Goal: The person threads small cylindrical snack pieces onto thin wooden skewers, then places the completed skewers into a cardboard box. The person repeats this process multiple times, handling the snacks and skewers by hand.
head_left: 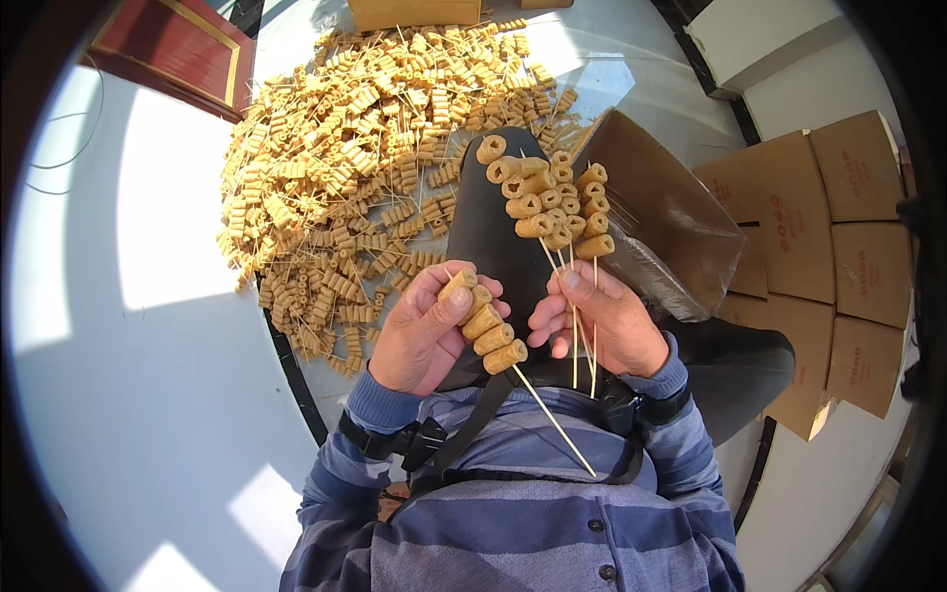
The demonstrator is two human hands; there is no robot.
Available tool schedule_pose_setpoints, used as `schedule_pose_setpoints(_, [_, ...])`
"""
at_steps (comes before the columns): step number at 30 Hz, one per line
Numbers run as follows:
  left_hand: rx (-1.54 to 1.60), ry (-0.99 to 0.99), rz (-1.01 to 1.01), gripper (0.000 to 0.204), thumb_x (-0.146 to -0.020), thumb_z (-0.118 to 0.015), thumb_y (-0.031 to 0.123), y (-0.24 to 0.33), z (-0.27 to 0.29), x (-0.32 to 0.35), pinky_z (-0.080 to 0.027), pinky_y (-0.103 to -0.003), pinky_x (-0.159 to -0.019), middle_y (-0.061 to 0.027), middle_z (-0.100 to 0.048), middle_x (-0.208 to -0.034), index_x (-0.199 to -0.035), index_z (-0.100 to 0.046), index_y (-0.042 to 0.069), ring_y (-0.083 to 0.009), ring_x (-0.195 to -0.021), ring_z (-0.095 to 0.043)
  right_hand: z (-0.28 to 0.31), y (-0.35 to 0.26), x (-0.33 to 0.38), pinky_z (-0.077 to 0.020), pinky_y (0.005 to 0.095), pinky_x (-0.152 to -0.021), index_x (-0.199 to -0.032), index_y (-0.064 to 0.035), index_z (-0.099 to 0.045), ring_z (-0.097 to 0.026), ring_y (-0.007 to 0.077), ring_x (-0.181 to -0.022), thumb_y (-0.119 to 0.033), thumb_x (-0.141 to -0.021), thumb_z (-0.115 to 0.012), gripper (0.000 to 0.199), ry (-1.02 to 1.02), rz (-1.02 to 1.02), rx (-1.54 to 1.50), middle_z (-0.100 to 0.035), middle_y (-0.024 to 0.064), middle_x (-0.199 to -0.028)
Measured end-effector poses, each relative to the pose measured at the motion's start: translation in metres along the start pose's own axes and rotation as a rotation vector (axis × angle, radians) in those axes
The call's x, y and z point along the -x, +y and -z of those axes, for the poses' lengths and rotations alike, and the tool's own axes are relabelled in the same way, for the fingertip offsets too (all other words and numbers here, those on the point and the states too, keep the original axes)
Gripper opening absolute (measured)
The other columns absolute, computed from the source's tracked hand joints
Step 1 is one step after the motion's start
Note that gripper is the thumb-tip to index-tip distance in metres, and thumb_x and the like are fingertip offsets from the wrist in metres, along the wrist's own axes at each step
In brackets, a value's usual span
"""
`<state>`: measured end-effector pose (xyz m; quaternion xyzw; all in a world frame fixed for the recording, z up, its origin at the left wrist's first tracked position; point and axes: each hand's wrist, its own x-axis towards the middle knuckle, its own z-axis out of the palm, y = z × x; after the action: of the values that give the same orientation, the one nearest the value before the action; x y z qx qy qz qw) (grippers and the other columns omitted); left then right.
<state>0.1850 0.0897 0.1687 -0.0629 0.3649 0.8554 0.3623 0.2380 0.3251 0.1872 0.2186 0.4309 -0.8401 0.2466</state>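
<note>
My left hand (pixel 426 326) is closed round one skewer (pixel 487 330) of tan, hollow, ring-shaped food pieces. Its bare stick slants down to the right across my striped top. In my right hand (pixel 607 321) several similar skewers (pixel 552 212) are pinched by their thin sticks, the threaded pieces fanned out above the fingers. A loose-looking ring (pixel 490 149) shows at the top left of that bunch; whether it is on a stick I cannot tell. Both hands are above my lap, a little apart.
A large heap of skewers (pixel 345 187) covers the floor ahead and to the left. An open carton with a clear plastic liner (pixel 676 222) stands beside my right knee. Stacked brown cartons (pixel 789 217) line the right side. A red panel (pixel 178 49) is at the far left.
</note>
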Motion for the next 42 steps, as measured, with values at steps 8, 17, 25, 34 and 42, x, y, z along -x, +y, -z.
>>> schedule_pose_setpoints(8, [-0.156, -0.157, -0.331, 0.032, -0.095, -0.068, 0.013, 0.038, -0.023, -0.042, -0.044, -0.044, -0.109, -0.0167, -0.047, -0.149, -0.125, -0.059, 0.007, -0.0264, -0.130, -0.052, 0.015, -0.007, 0.021, -0.0482, 0.0250, -0.046, -0.104, -0.0043, -0.049, -0.067, 0.0214, -0.058, -0.028, -0.109, -0.037, 0.027, -0.185, -0.026, 0.033, -0.069, 0.0148, -0.075])
schedule_pose_setpoints(17, [-0.186, -0.254, -0.368, 0.039, -0.095, -0.068, 0.009, 0.026, -0.039, -0.065, -0.041, -0.041, -0.110, -0.0111, -0.059, -0.134, -0.132, -0.055, 0.007, -0.0229, -0.125, -0.056, 0.024, -0.005, 0.033, -0.0420, 0.0219, -0.045, -0.109, -0.0058, -0.048, -0.057, 0.0116, -0.051, -0.036, -0.107, -0.046, 0.030, -0.200, -0.017, 0.011, -0.063, 0.0078, -0.074])
schedule_pose_setpoints(25, [-0.181, -0.106, -0.314, 0.060, -0.094, -0.070, 0.018, 0.017, -0.050, -0.065, -0.040, -0.042, -0.112, -0.0126, -0.055, -0.137, -0.145, -0.041, 0.002, -0.0249, -0.129, -0.052, 0.019, 0.000, 0.038, -0.0371, 0.0226, -0.045, -0.111, -0.0030, -0.051, -0.044, 0.0083, -0.048, -0.032, -0.108, -0.045, 0.029, -0.102, 0.101, 0.061, -0.048, 0.0007, -0.069])
schedule_pose_setpoints(34, [-0.089, -0.132, -0.259, 0.050, -0.102, -0.057, 0.036, -0.001, -0.061, -0.062, -0.047, -0.045, -0.106, -0.0156, -0.055, -0.136, -0.137, -0.045, 0.002, -0.0289, -0.125, -0.056, 0.016, 0.004, 0.038, -0.0442, 0.0212, -0.050, -0.115, -0.0022, -0.051, -0.061, 0.0110, -0.060, -0.033, -0.110, -0.038, 0.034, -0.067, 0.190, 0.166, -0.062, 0.0051, -0.079])
schedule_pose_setpoints(42, [0.070, -0.136, -0.181, 0.052, -0.106, -0.049, 0.036, -0.024, -0.069, -0.061, -0.045, -0.046, -0.108, -0.0175, -0.052, -0.141, -0.143, -0.041, 0.001, -0.0303, -0.129, -0.054, 0.014, 0.000, 0.037, -0.0432, 0.0195, -0.047, -0.115, -0.0043, -0.051, -0.065, 0.0111, -0.063, -0.035, -0.110, -0.039, 0.033, -0.023, 0.128, 0.190, -0.067, 0.0071, -0.084])
